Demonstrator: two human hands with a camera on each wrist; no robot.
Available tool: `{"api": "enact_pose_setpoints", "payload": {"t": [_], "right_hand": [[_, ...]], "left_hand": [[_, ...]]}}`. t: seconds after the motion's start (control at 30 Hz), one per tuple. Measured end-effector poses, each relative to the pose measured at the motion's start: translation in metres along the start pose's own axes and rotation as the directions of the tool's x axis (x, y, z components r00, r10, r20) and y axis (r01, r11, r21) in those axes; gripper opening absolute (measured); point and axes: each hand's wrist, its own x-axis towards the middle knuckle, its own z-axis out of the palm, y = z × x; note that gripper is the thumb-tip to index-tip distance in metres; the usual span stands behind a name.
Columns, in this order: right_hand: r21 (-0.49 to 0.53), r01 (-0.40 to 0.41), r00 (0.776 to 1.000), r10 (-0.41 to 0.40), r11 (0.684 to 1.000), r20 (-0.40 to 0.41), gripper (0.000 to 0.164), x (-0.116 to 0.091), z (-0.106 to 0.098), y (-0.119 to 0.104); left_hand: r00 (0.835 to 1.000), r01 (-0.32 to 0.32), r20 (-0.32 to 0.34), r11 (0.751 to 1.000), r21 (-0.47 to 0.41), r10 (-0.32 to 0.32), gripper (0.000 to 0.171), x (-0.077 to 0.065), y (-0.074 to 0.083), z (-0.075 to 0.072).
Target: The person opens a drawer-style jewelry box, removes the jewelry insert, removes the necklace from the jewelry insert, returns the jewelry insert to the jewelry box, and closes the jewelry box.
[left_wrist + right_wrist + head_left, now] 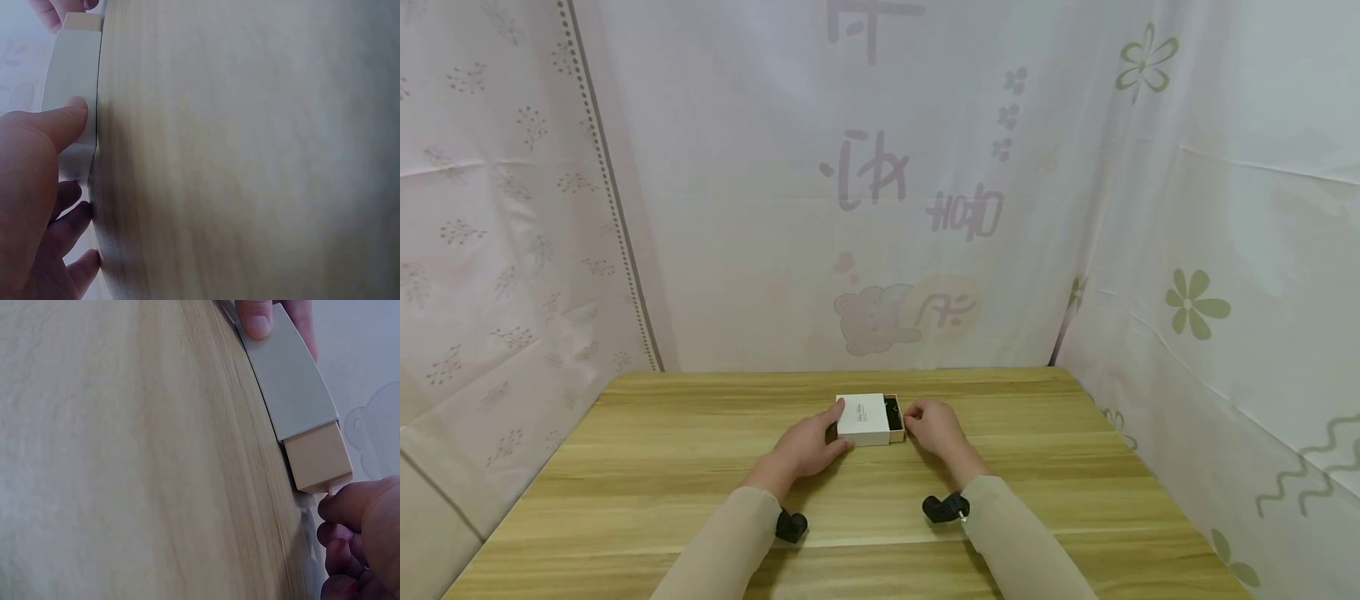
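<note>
we have the white box far on the desk, long axis left to right, between our hands. our left hand grips its left end; our right hand, fingers narrowed, pinches at the rightward-jutting drawer's right end.

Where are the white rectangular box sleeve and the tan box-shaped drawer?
White rectangular box sleeve [862, 416]: head view, top face.
Tan box-shaped drawer [318, 456]: right wrist view, exposed side wall.
</note>
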Motion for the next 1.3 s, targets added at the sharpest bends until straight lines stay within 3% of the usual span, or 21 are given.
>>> {"api": "enact_pose_setpoints", "payload": {"t": [0.93, 1.3], "right_hand": [[-0.044, 0.027, 0.999, -0.029, 0.999, -0.039, 0.008, -0.001, -0.008, 0.011], [-0.034, -0.003, 0.999, 0.002, 0.999, -0.034, 0.008, 0.0, -0.011, 0.017]], "left_hand": [[1.0, 0.005, -0.003, 1.0, -0.017, -0.006, 0.081, 0.002, -0.002, 0.002], [1.0, -0.003, -0.001, 1.0, -0.012, 0.003, 0.08, 0.001, -0.003, 0.002]]}}
